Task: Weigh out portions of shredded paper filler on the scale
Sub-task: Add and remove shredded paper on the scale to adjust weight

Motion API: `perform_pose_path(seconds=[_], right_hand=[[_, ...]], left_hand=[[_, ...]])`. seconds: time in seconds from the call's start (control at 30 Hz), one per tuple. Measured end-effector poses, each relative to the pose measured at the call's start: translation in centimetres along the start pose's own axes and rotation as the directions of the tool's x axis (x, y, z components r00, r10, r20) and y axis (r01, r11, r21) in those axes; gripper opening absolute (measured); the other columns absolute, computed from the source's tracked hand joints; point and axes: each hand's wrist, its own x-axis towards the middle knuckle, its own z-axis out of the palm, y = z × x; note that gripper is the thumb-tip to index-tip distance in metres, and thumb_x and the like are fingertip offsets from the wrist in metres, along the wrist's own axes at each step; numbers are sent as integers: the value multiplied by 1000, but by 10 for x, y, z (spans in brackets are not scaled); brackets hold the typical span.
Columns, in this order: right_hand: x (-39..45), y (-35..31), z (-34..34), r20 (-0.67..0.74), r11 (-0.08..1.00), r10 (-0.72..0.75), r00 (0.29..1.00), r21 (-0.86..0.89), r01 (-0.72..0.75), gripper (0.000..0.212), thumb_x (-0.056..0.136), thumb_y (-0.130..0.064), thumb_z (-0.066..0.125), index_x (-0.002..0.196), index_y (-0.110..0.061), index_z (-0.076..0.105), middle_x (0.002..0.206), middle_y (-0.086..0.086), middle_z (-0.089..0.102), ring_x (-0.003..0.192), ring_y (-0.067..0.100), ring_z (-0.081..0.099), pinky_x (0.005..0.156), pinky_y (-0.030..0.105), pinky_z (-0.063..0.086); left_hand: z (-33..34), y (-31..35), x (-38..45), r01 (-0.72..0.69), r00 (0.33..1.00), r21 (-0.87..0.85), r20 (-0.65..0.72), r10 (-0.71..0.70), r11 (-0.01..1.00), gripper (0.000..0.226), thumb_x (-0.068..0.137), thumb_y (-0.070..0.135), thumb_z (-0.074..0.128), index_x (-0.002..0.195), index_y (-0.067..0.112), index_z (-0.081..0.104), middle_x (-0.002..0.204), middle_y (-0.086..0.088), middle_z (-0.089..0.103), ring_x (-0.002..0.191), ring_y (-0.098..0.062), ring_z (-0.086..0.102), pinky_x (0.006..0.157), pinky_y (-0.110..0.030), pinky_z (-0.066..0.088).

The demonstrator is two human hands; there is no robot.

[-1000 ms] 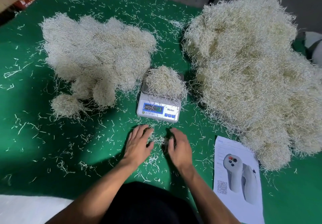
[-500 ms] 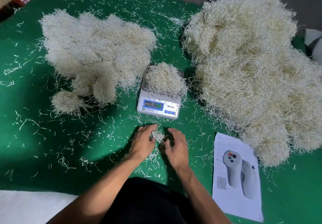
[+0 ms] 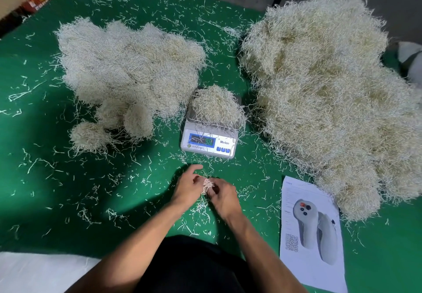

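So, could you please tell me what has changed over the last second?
The left hand and right hand closed in from flat on the green mat and now pinch a small tuft of shreds between them. The portion on the scale and both piles stayed put.

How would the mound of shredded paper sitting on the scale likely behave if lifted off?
The mound is probably very light for its bulk, being loose and airy. It would likely sag and shed strands, since stray strips already hang over the scale and litter the green cloth. Tangled fibres should keep most of it clumped.
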Motion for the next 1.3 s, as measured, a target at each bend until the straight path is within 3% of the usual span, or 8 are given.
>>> perform_pose_path(seconds=[0.17,0.27,0.4,0.53,0.63,0.77,0.9,1.3], right_hand=[[15,-39,-40,-240,966,-62,969,229,119,17,101,-17,58,111,-11,70,70,-9,68,47,-2,52,47,16,42],[40,-89,-91,-401,898,-223,889,270,347,10,101,-15,59,103,-22,67,77,-19,71,54,-5,58,46,19,49],[93,-137,-147,-575,934,-252,778,65,350,20,100,-17,59,116,-11,69,96,-5,64,71,2,55,69,31,59],[120,-150,-170,-452,964,-267,851,-115,241,39,99,-23,64,137,-14,59,106,-5,61,81,8,61,83,28,57],[117,-135,-166,-402,978,-210,891,-105,183,35,99,-18,63,134,-13,61,96,-7,65,78,10,66,72,28,58],[105,-118,-153,-491,988,-149,858,-41,148,29,102,-14,49,122,-9,69,95,0,74,70,32,71,56,48,60],[92,-108,-143,-513,984,-147,846,11,178,29,103,-17,42,107,-10,70,78,8,70,53,24,59,46,37,53],[80,-98,-134,-496,992,-75,865,51,115,23,103,-20,48,113,-11,66,94,-7,64,72,14,63,74,38,59]], left_hand=[[-14,20,6,-159,971,-185,-208,120,970,35,101,7,53,124,34,56,109,19,66,85,-8,71,73,-31,62],[-20,27,5,-199,954,-161,-257,153,967,35,100,5,54,116,35,58,107,22,65,88,-6,69,69,-21,56],[-18,19,-3,-225,965,-123,-168,203,967,37,94,-5,58,119,23,63,120,14,66,98,-13,68,83,-23,51],[-23,14,-2,-202,971,-102,-147,186,974,37,94,-5,58,119,23,63,122,16,64,103,-9,66,87,-28,55],[-32,17,1,-195,967,-90,-184,176,977,37,96,-2,58,119,26,63,122,19,64,98,-7,67,70,-18,53],[-38,21,2,-177,960,-91,-234,152,980,42,95,-3,58,116,34,60,119,20,64,94,-3,67,82,-24,55],[-37,20,-2,-185,956,-64,-244,165,981,37,96,-5,55,119,23,62,121,13,64,90,-6,68,60,-18,52],[-36,18,-6,-169,960,-59,-236,151,984,37,97,-3,54,123,23,61,122,15,64,87,0,67,50,-15,47]])
